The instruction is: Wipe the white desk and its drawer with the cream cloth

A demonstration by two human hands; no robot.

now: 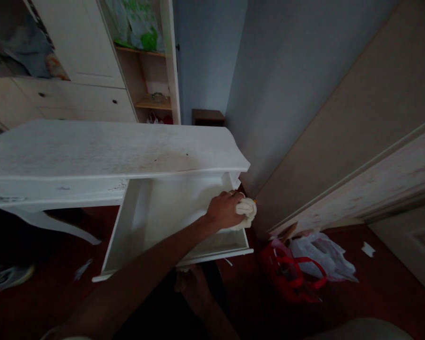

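Gripping a white cloth (246, 212) in the left hand (224, 211), fingers curled tight round the wad. Pressing it against the right wall of the open drawer (170, 208), near the front corner. Reaching across from lower left to do so. Holding the right hand (193, 285) low under the drawer front, in shadow; cannot tell whether spread or closed. Judging by the pulled-out, empty drawer: wiping under way, now at its right side. Too dim to tell how much of the inside is already wiped. Probably left to do: the surface (102, 148) above, with dark specks, smudges and scuffs along its front edge. Down on the floor right of the drawer: a red bag (290, 278) touching a white bag (322, 257). Far left, a shoe (7, 278).
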